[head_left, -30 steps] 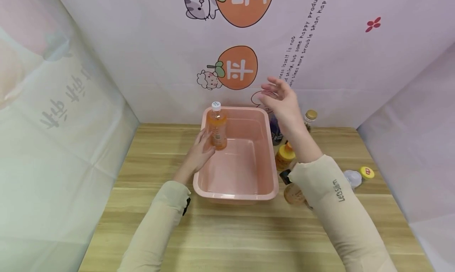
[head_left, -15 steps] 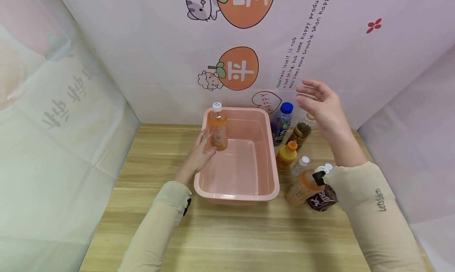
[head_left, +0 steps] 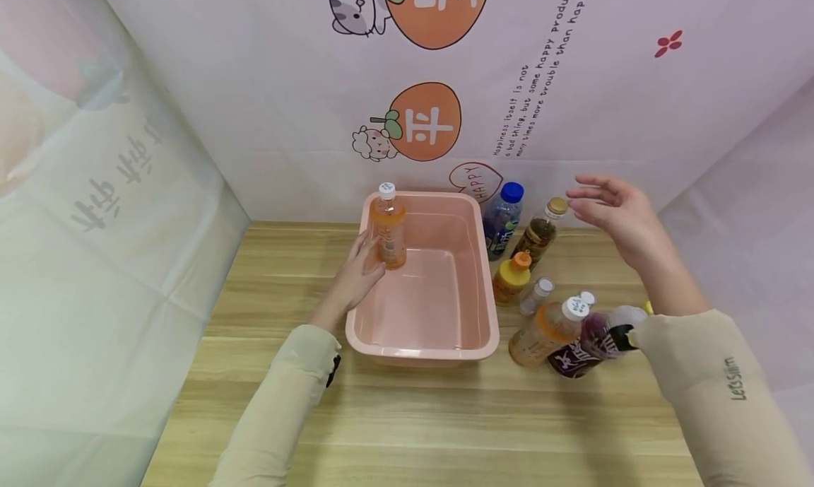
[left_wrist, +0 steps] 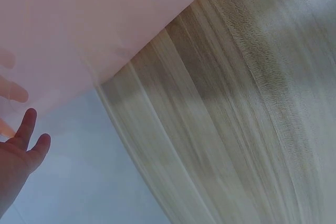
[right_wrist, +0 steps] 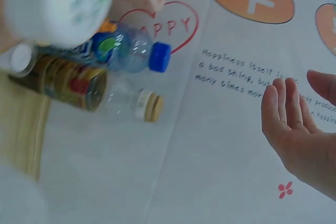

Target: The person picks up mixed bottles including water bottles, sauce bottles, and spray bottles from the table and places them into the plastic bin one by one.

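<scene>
A pink plastic basin (head_left: 422, 310) sits in the middle of the table. Inside its far left corner stands a bottle of orange drink (head_left: 389, 241) with a white cap. My left hand (head_left: 357, 275) reaches over the left rim, its spread fingers close beside that bottle; the left wrist view catches its fingers (left_wrist: 26, 127) apart. My right hand (head_left: 620, 215) is raised in the air at the right, relaxed and holding nothing. Nearest to it is a gold-capped bottle of dark liquid (head_left: 537, 238), and a blue-capped bottle (right_wrist: 128, 51) lies just beyond in the right wrist view.
Right of the basin stand a yellow squeeze bottle (head_left: 511, 282), a small clear bottle (head_left: 535, 297), another orange drink bottle (head_left: 540, 335) and a dark purple bottle (head_left: 575, 360). The right sleeve (head_left: 706, 374) partly covers a purple bottle (head_left: 600, 331). Printed cloth (head_left: 286, 119) walls the wooden table (head_left: 286, 275).
My right hand has moved right and somewhat down, away from above the basin's far right corner, uncovering the bottles there. My left hand has stayed beside the orange bottle.
</scene>
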Demonstrator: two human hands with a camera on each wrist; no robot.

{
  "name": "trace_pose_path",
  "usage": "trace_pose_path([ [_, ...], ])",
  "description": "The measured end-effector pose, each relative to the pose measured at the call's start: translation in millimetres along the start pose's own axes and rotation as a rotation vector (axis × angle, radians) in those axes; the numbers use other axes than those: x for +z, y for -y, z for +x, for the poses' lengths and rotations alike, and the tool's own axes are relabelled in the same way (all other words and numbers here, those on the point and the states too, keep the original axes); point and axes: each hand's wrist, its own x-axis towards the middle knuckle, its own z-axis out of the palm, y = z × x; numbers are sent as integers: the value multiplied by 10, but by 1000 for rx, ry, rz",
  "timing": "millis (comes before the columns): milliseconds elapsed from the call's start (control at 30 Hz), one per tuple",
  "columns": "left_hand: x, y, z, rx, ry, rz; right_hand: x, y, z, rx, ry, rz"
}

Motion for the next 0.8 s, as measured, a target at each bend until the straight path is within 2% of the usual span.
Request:
trace_pose_path([
  [67, 1, 2, 2, 0, 2, 1, -72, -79, -24, 15, 27, -102],
  [300, 2, 7, 0, 6, -2, 0, -319, -345, -131, 23, 118, -173],
  [433, 9, 13, -4, 0, 2, 3, -435, -459, -212, 51, 154, -311],
  [800, 11, -2, -1, -2, -4, -4, -724, -787, -441, 69, 298, -443],
])
